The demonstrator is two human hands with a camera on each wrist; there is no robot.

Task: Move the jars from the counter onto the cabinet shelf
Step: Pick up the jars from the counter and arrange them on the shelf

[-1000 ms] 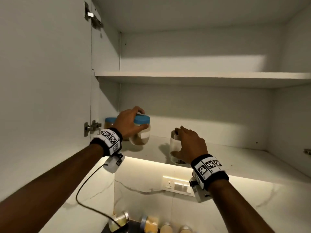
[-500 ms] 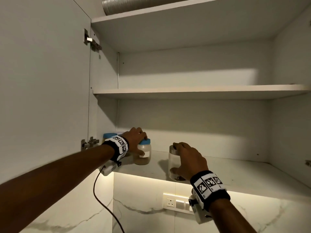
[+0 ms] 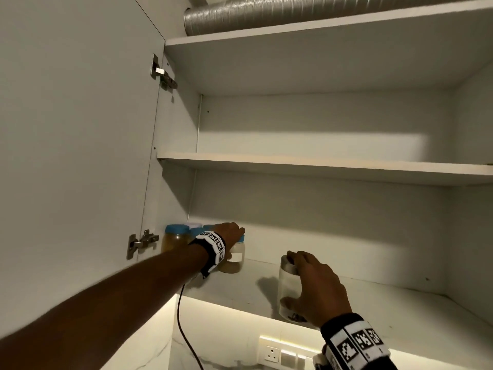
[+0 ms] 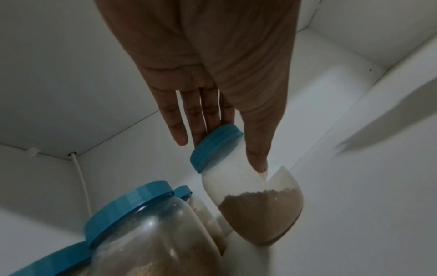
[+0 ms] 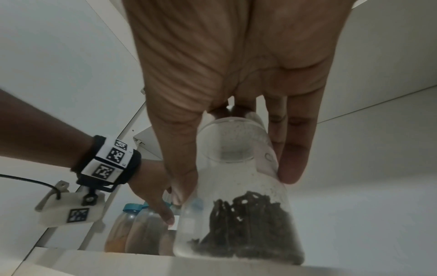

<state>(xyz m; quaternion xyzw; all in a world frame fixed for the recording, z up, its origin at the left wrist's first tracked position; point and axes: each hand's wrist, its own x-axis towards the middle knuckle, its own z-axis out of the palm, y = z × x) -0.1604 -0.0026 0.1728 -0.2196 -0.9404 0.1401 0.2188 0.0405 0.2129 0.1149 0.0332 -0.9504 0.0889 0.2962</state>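
Observation:
A blue-lidded jar [image 3: 236,259] [image 4: 257,209] of brown powder stands on the lower cabinet shelf [image 3: 373,311]. My left hand [image 3: 229,232] [image 4: 221,154] rests on it: straight fingers behind the lid, thumb lying down its side. Near the shelf's front edge stands a clear glass jar [image 3: 286,287] [image 5: 248,229] with a metal lid and dark contents. My right hand [image 3: 314,287] [image 5: 236,184] grips it, thumb on one side and fingers on the other.
Several more blue-lidded jars [image 3: 174,237] [image 4: 146,233] crowd the shelf's left back corner. The cabinet door [image 3: 80,156] stands open on the left. An upper shelf [image 3: 320,166] hangs above, a wall socket [image 3: 272,353] sits below.
My left hand has carried the blue-lidded jar from the air, tilted, down onto the shelf beside the other jars, and its fingers have straightened. My right hand stays on the glass jar.

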